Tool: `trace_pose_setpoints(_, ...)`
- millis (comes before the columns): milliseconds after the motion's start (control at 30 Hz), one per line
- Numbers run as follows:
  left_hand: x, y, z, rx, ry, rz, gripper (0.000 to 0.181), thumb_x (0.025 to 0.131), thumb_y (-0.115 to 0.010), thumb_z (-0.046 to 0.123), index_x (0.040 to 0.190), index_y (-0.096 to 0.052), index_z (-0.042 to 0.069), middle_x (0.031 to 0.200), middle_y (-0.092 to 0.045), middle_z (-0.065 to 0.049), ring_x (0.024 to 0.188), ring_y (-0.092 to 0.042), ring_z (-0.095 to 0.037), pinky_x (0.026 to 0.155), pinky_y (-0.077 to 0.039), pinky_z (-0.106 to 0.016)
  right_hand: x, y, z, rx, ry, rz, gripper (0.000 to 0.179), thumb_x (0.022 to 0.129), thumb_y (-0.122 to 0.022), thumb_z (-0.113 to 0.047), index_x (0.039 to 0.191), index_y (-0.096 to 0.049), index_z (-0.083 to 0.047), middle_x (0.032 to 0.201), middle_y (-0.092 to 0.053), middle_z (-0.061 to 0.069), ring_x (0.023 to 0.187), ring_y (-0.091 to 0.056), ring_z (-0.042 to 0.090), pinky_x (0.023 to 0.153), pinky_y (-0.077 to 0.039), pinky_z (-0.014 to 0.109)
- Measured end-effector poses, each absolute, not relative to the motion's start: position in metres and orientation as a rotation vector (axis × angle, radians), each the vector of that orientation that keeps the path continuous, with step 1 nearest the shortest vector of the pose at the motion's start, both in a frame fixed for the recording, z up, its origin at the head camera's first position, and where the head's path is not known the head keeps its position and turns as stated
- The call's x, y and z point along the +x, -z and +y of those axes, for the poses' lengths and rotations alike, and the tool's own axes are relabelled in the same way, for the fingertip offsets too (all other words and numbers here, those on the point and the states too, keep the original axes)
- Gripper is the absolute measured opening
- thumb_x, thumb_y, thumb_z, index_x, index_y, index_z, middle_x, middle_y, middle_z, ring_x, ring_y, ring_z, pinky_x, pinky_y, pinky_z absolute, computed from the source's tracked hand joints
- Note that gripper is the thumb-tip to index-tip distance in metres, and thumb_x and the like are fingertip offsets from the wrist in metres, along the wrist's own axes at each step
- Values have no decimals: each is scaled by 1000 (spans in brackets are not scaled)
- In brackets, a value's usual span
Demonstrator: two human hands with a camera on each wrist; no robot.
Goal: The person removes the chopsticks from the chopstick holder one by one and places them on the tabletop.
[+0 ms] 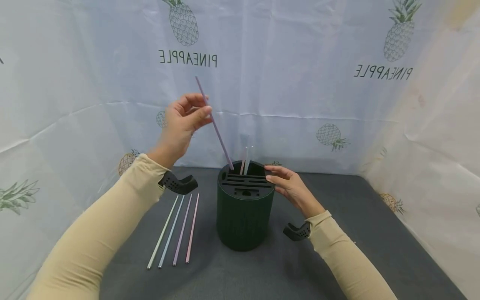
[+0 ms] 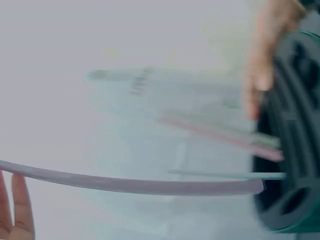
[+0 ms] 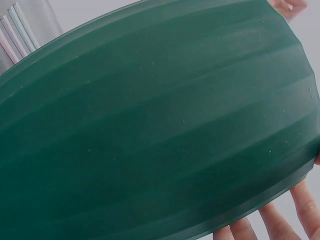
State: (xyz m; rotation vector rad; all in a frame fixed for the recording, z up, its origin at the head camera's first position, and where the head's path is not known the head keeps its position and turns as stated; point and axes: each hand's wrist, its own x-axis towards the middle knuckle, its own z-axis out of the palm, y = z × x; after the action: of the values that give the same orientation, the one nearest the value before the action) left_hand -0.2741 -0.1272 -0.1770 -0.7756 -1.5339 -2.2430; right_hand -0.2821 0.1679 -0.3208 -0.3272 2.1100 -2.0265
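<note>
A straight purple drinking straw (image 1: 217,132) slants down from my left hand (image 1: 182,121), pinched between thumb and fingers. Its lower end reaches the back opening of a dark green utensil holder (image 1: 243,221); in the left wrist view that end (image 2: 257,187) is at the mouth. Inside the opening stand several straws, among them a pink straw (image 1: 242,166) and a pale straw (image 1: 246,164). My right hand (image 1: 290,185) holds the holder's right rim, thumb near the top edge. In the right wrist view, fingers (image 3: 275,222) lie against its ribbed green side (image 3: 165,120).
Left of the holder, several straws lie side by side on the dark grey table (image 1: 322,266): a green straw (image 1: 162,233), a blue straw (image 1: 171,233), a purple straw (image 1: 182,231) and a pink straw (image 1: 193,229). A white pineapple-print curtain (image 1: 285,83) stands behind.
</note>
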Motion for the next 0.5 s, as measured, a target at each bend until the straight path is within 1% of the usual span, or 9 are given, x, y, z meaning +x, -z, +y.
trace_pose_setpoints(133,-268,155,-144,-735,2302,-1307,17,84,-67,-9,97,-66,2,94,-60,-8,76,-61,-16,73,-60,-29,-282,320,168,-331,2028,2104,55,93,-66,-23,143,-46,-10,156,-28,5,140,-34,28,116,-29,53)
trace_pose_setpoints(267,-265,148,-165,-637,2341,-1190,22,81,-72,-7,102,-66,-2,92,-60,-9,73,-62,-17,68,-60,-29,-282,320,168,-336,2023,2111,55,94,-65,-23,143,-45,-10,156,-28,5,140,-34,28,116,-28,53)
trace_pose_setpoints(367,-266,154,-184,-554,2356,-1181,24,81,-72,-7,104,-67,-3,93,-61,-8,74,-62,-16,66,-59,-27,-281,320,168,-336,2024,2110,55,94,-65,-23,143,-45,-10,156,-28,5,140,-34,28,116,-28,53)
trace_pose_setpoints(500,-270,178,-213,-444,2356,-1263,21,82,-71,-6,103,-68,-1,97,-62,-6,78,-62,-15,65,-58,-25,-281,319,168,-334,2025,2107,55,94,-65,-23,143,-46,-10,157,-27,5,141,-33,28,116,-28,53)
